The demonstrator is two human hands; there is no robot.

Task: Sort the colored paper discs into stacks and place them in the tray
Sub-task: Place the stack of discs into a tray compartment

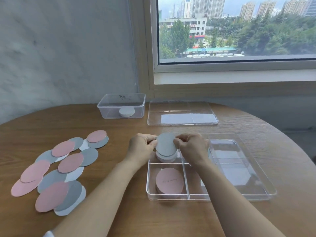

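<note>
Room: we sit at a round wooden table (119, 211) in a corner, with a grey wall on one side and a window (239, 31) onto tower blocks and trees on the other.
Grip: our left hand (142, 149) and right hand (193, 147) each pinch an opposite edge of one grey disc (166, 144) with curled fingertips.
Key relation: the disc hangs tilted just above the pale stack (166, 159) in the tray's far-left compartment. It is not yet flat on the stack. Both hands are equally near, one on each side, so we judge that the next move is straight down.
Axis: the disc is round, so only its tilt needs levelling for its edge to meet the stack's.
Tray (230, 197): clear and divided, it sits in front of us. We see discs in two compartments only.
Near-left compartment: a pink stack (169, 182) with faint writing on top that we cannot read.
Loose discs (56, 171): pink, grey and white ones overlap on the table well to our left, so the sorting looks partly done.
Tub (109, 113): clear, at the far side, holding a white stack (126, 112).
Lid (182, 113): flat and clear, just beside the tub.
</note>
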